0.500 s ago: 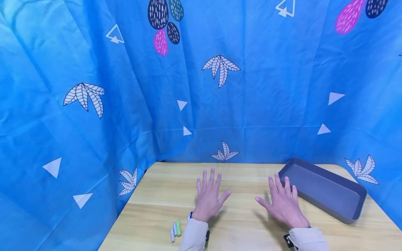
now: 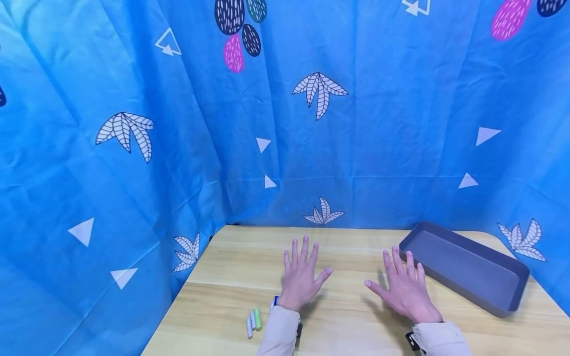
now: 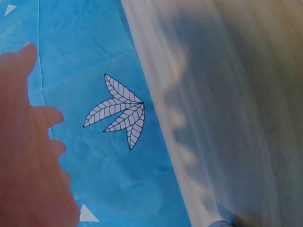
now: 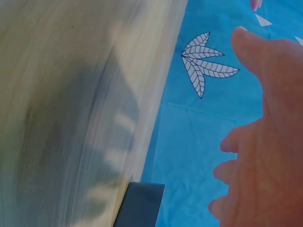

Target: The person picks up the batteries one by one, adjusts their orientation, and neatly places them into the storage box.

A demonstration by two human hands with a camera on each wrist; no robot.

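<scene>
My left hand (image 2: pixel 299 284) hovers above the wooden table (image 2: pixel 347 316), palm down with fingers spread. To its right, my right hand (image 2: pixel 407 294) is held the same way, and neither holds anything. Both cast shadows on the wood. Left of my left sleeve lie a green battery-like cylinder (image 2: pixel 258 320) and two slimmer pale ones (image 2: pixel 249 328). A small blue-and-white thing (image 2: pixel 275 300) shows at my left wrist, mostly hidden. Beside my right fingers sits a dark grey rectangular tray (image 2: pixel 467 272). Each wrist view shows its own hand (image 3: pixel 33 156) from the side.
A blue patterned cloth (image 2: pixel 378 123) hangs behind the table and along its sides. The tray lies slantwise near the table's right back corner. Dark straps (image 2: pixel 412 341) are on the wrists.
The head view has shifted slightly, so the table and tray appear a little further right. Both hands keep the same spread pose, and the cylinders stay in place on the table.
</scene>
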